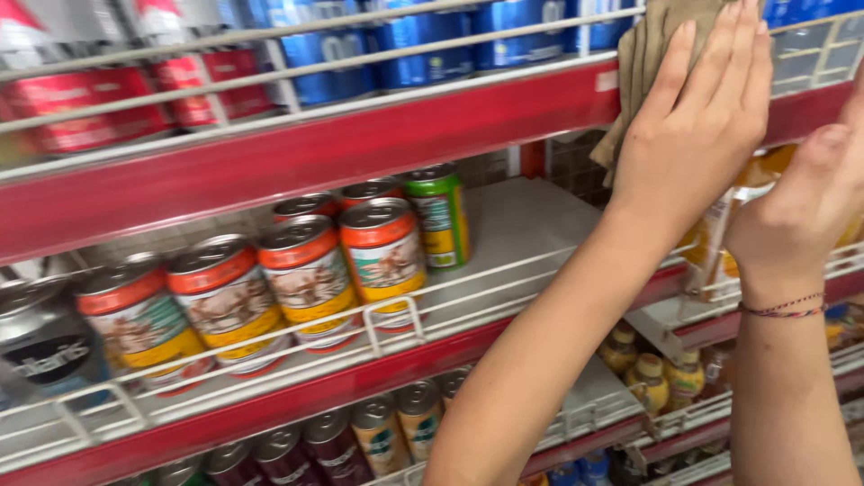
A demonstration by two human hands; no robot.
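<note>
The person's left hand (697, 117) lies flat, fingers (720, 54) straight and close together, pressing a beige cloth (648, 54) against the red front edge of the upper shelf (360, 148). The cloth is bunched under the palm, hanging a little below the edge and reaching up over the wire rail (297, 67). The right hand (801, 211), with a thin braided bracelet (781, 309) at the wrist, sits just beside it at the frame's right edge; its thumb points up, and whether its fingers grip anything cannot be told.

The likely risk is the cloth catching on the wire rail and dragging it, or a hard sweep jolting the blue cans (423, 45) just behind that rail. The hanging corner could also brush the yellow packages (747, 180) below the hand.

Room is tight upward, where rail and cans crowd the edge. Below, the middle shelf has a bare grey stretch (522, 225) right of the orange-topped cans (310, 270) and a green can (441, 216), well apart from both hands. The forearms cross in front of the small bottles (652, 373) lower down.
</note>
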